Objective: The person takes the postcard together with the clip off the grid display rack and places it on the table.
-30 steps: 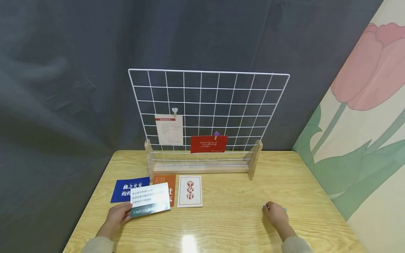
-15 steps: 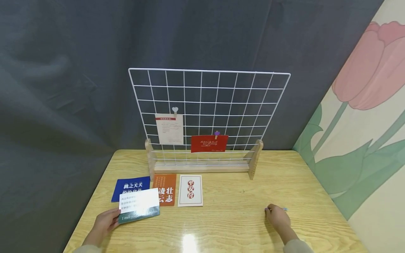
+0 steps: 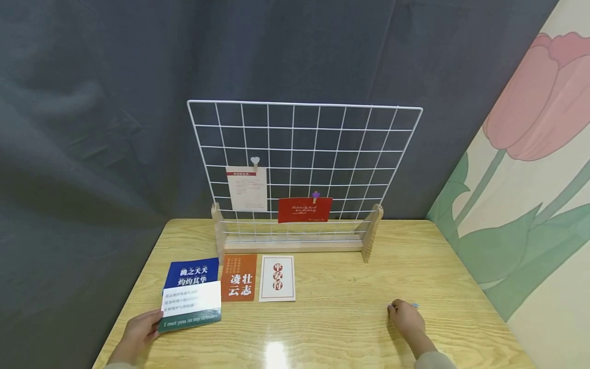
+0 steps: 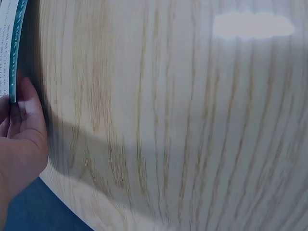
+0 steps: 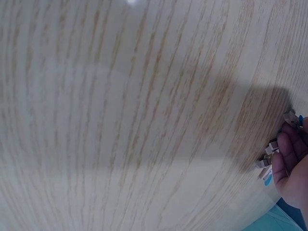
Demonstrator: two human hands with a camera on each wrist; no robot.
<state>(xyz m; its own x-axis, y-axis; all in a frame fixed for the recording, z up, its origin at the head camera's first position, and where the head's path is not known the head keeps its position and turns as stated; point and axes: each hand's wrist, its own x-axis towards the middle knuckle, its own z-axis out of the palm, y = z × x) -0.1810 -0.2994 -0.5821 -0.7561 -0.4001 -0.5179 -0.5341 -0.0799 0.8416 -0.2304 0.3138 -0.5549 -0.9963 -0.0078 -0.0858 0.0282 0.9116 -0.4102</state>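
Note:
My left hand (image 3: 138,330) pinches the left edge of a white and green postcard (image 3: 191,307), fingers on its underside in the left wrist view. The postcard is tilted and overlaps the lower part of a blue postcard (image 3: 193,271). An orange postcard (image 3: 238,279) and a white one with red characters (image 3: 277,278) lie to its right. At the right of the table, my right hand (image 3: 407,320) has curled fingers and pinches a small wooden clip (image 5: 290,117) with a blue top. Several more clips (image 5: 264,162) lie beside its fingers, partly hidden.
A white wire grid (image 3: 318,138) in a wooden stand (image 3: 295,247) stands at the back of the table. On it, heart-topped clips hold a white card (image 3: 247,189) and a red card (image 3: 304,211). A dark curtain (image 3: 295,51) hangs behind.
The left hand has carried the white and green postcard leftward and toward the person, uncovering the orange postcard. The right hand has shifted slightly right and nearer.

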